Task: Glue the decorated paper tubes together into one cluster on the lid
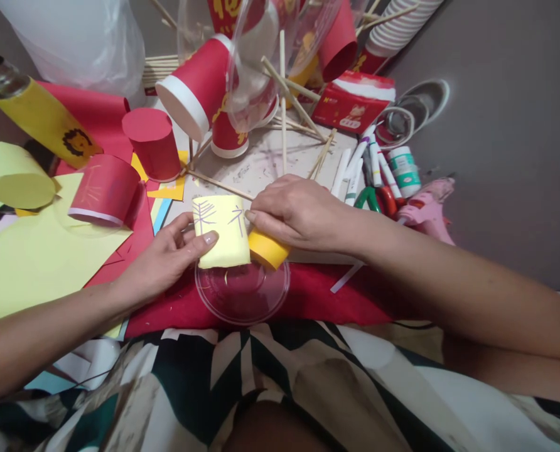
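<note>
Holding marked yellow paper at the frame's centre is left hand; right hand curls at its edge, grip unclear.

Thermos left, markers right, cups between

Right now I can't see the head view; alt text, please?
A person's left hand holds a pale yellow, purple-marked paper piece, with the right hand at its edge and an orange-yellow band just below that hand. Behind are red paper cups and wooden sticks; to the right, markers and a pink glue gun.
</note>
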The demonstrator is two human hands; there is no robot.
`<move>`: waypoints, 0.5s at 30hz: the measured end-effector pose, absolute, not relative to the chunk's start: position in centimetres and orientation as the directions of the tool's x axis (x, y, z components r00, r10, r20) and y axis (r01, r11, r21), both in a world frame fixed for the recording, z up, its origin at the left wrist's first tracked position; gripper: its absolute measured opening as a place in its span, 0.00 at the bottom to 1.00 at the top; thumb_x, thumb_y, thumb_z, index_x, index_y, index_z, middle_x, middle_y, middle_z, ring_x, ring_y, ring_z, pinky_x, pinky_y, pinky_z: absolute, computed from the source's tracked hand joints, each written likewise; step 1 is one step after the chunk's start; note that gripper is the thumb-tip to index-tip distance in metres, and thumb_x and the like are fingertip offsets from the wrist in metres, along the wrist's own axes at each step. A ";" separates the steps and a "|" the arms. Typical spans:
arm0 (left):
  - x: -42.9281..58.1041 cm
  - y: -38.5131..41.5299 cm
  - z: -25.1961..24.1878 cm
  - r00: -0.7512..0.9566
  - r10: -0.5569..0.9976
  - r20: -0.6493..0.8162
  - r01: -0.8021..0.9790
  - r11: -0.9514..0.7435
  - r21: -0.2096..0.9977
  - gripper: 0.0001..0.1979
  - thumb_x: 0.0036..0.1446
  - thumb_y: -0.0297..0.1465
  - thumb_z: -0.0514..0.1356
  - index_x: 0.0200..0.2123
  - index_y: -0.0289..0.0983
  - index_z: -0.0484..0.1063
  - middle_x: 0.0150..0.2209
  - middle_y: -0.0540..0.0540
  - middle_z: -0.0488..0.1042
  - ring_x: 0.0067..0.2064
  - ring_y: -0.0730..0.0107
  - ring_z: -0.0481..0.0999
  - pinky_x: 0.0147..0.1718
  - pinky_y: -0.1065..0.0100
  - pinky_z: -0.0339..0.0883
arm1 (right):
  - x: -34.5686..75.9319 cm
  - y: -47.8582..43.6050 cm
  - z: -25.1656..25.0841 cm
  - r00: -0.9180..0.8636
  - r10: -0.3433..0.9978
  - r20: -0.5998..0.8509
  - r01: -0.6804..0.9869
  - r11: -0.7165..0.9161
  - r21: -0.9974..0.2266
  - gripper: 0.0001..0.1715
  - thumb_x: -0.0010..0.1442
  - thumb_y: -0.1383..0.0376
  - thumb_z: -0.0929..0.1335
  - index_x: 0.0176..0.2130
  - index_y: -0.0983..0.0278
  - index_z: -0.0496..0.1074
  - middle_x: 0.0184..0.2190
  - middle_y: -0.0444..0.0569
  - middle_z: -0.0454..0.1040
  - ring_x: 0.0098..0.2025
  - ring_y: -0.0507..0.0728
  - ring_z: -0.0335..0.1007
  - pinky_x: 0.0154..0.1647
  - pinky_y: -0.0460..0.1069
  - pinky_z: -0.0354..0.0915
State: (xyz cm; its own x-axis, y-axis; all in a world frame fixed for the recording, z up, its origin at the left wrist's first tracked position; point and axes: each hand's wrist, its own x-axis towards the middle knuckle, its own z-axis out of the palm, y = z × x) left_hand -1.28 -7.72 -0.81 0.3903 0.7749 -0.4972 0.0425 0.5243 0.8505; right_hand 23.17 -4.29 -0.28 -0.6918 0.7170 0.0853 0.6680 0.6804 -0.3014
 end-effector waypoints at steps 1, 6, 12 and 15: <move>-1.3 -7.8 -0.9 0.389 0.780 -0.491 0.038 0.519 0.854 0.28 0.56 0.33 0.72 0.59 0.40 0.71 0.51 0.43 0.83 0.55 0.58 0.82 0.55 0.65 0.75 | 23.2 -4.3 -0.4 -0.700 0.710 0.077 0.664 0.686 -0.297 0.22 0.69 0.61 0.58 0.27 0.62 0.69 0.24 0.47 0.71 0.29 0.54 0.63 0.40 0.52 0.59; -1.4 -8.0 -1.1 0.348 0.796 -0.496 0.057 0.510 0.858 0.28 0.56 0.34 0.72 0.59 0.42 0.70 0.47 0.44 0.83 0.53 0.58 0.81 0.53 0.64 0.74 | 23.7 -4.7 0.1 -0.693 0.706 0.146 0.666 0.704 -0.246 0.24 0.72 0.55 0.58 0.37 0.64 0.76 0.31 0.51 0.78 0.33 0.57 0.69 0.41 0.54 0.60; -1.2 -8.1 -1.0 0.369 0.809 -0.457 0.093 0.457 0.885 0.21 0.56 0.37 0.71 0.50 0.41 0.70 0.34 0.51 0.77 0.36 0.70 0.76 0.36 0.72 0.69 | 21.8 -8.2 1.5 -0.773 0.491 0.401 0.562 0.824 0.075 0.20 0.72 0.54 0.63 0.34 0.60 0.75 0.29 0.47 0.75 0.35 0.57 0.67 0.47 0.56 0.60; -1.1 -8.2 -1.0 0.378 0.818 -0.433 0.093 0.431 0.897 0.20 0.56 0.38 0.71 0.50 0.41 0.70 0.27 0.55 0.68 0.29 0.74 0.66 0.29 0.74 0.63 | 20.3 -9.6 1.2 -0.813 0.402 0.420 0.529 0.812 0.247 0.14 0.68 0.70 0.64 0.31 0.60 0.73 0.25 0.43 0.72 0.31 0.55 0.62 0.47 0.54 0.58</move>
